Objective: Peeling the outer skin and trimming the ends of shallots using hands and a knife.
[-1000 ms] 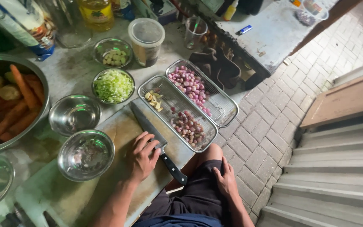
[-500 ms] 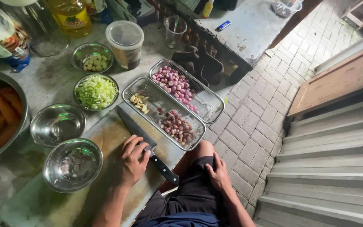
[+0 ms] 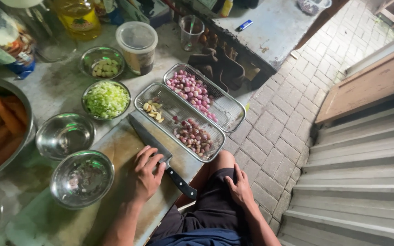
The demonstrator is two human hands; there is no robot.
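head view, near to far: the right hand (image 3: 241,187) lies flat and empty on the person's right thigh, over the dark shorts (image 3: 215,200), off the near edge of the table (image 3: 46,89). the left hand (image 3: 146,172) rests palm down on the wooden cutting board (image 3: 119,150) at the table's near edge, its grip released, fingers spread and touching the back of the knife (image 3: 160,155) without closing round it. the knife lies flat on the board, blade pointing toward the far side, black handle sticking out over the near edge toward the knee. just left of the hand sits a steel bowl (image 3: 82,178) with a few dark scraps in it, and beyond that another steel bowl (image 3: 64,135). at the left edge a big metal basin (image 3: 21,109) holds carrots. just beyond the knife's tip a mesh tray (image 3: 178,120) carries peeled garlic cloves and dark red shallots; a second mesh tray (image 3: 206,96) touching it on the far side holds pink shallots. farther back stand a bowl of chopped greens (image 3: 106,99), a small bowl of pale pieces (image 3: 102,63), a lidded plastic tub (image 3: 137,42) and an oil bottle (image 3: 76,18).
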